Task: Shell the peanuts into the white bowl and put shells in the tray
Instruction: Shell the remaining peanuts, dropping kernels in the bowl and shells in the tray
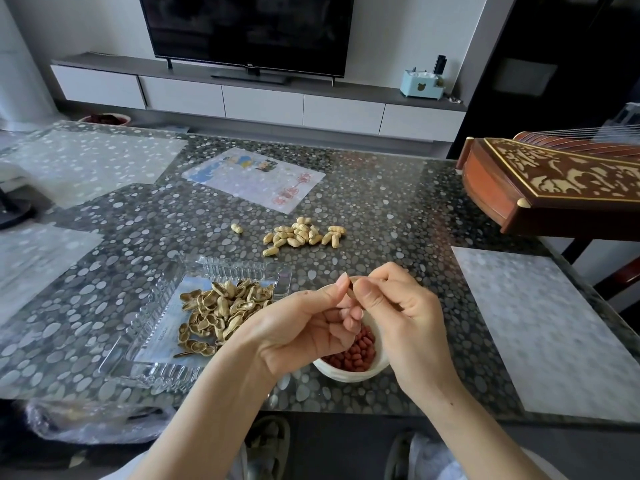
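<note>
Roughly twenty peanuts (pixel 304 234) lie unshelled beyond your fingers (pixel 367 294). Your left hand (pixel 301 329) and right hand (pixel 407 306) pinch one pod (pixel 351 280) above the white bowl (pixel 346 377) of kernels (pixel 356 353); emptied shells (pixel 221 313) heap in the tray (pixel 152 341) left of them.

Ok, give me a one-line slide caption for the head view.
Left hand and right hand pinch a peanut shell above the white bowl of red kernels, beside the clear tray of shells.

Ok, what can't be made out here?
Head view:
Fingers of the left hand and right hand hide whether the pinched peanut is split.
Hands cover most of the white bowl; fill unclear.
The left forearm hides a near corner of the tray.
The right frame edge cuts off the wooden instrument.
</note>
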